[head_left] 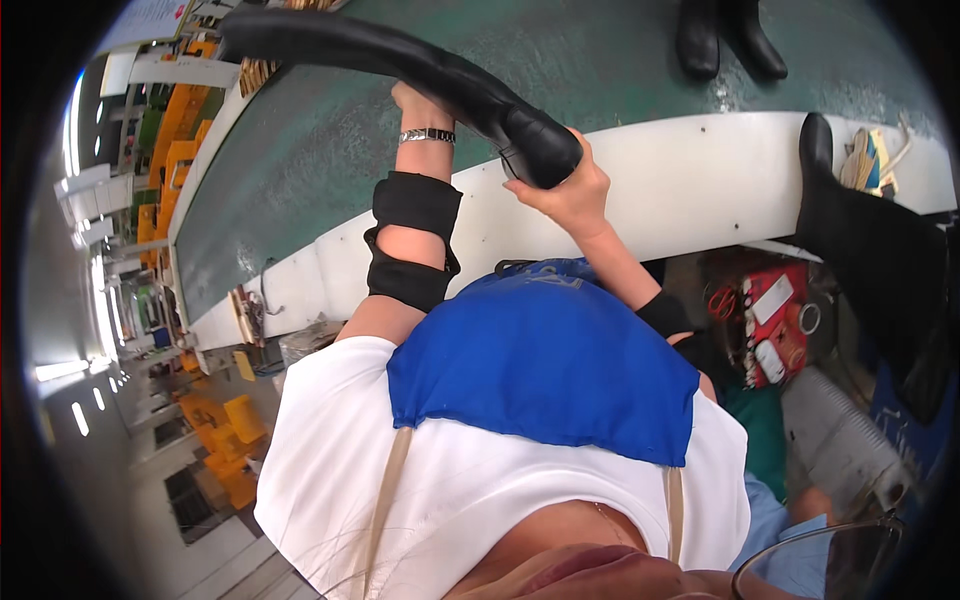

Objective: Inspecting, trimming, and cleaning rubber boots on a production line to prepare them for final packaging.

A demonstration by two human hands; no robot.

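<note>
A long black boot (400,50) lies across both my hands, its shaft stretching to the far left above the green tabletop. My right hand (575,195) is closed around the boot's near, rounded foot end, thumb on one side and fingers on the other. Under the middle of the shaft is my left hand (412,100), pressed against the boot; most of its fingers are hidden behind the black surface. The left wrist carries a metal watch band (427,135), with a black sleeve (412,240) on that forearm.
The worktable (300,180) is green with a white front edge. Two black boot feet (715,40) stand at its far side. Another black boot (860,230) hangs over the edge at right, beside a cloth bundle (870,160). A red box (780,320) holding small items sits below.
</note>
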